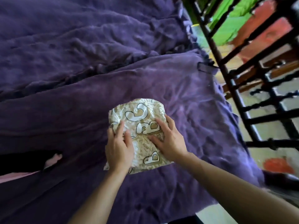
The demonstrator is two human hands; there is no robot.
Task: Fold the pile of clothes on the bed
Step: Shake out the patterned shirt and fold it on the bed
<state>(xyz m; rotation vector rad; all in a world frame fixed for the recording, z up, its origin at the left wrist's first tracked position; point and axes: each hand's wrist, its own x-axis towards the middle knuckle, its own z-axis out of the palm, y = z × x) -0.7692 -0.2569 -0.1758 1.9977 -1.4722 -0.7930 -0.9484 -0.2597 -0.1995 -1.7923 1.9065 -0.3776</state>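
Already folded small, the beige lettered garment [140, 113] lay on the purple bed [64, 102], near its edge. The left hand [119, 147] and right hand [169, 143] pressed flat on it side by side, each grip wide, fingers straight, holding nothing. The cloth looked thin, soft and light, likely to slump or spring open; its near corners seemed the best places to pinch.

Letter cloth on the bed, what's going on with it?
A person is folding it. The beige letter cloth lies as a small folded bundle on the purple blanket. The left hand and the right hand both rest flat on top of it. A dark garment lies at the left edge.
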